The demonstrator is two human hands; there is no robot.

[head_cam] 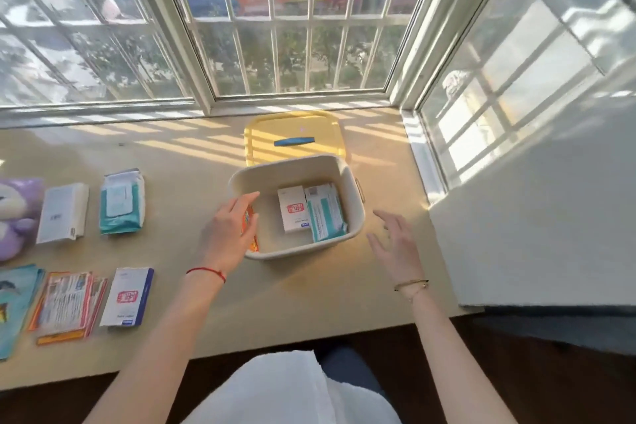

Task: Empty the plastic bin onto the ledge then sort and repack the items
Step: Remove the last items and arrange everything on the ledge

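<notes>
A cream plastic bin (pixel 354 213) stands on the beige ledge (pixel 192 162) under the window. Inside it lie a white box with a red stamp (pixel 292 210) and a teal-and-white packet (pixel 325 217). An orange packet (pixel 251 231) stands against the bin's left inner wall, with my left hand (pixel 230 231) shut on it at the rim. My right hand (pixel 395 241) hovers open just right of the bin, touching nothing. The yellow lid (pixel 292 134) with a blue handle lies behind the bin.
Left on the ledge lie a teal wipes pack (pixel 122 201), a white booklet (pixel 63 212), a white box with a blue edge (pixel 127 296), a stack of orange-edged packets (pixel 67 303), teal sheets (pixel 13 303) and a purple plush toy (pixel 17 217). A white wall (pixel 533 217) stands at the right.
</notes>
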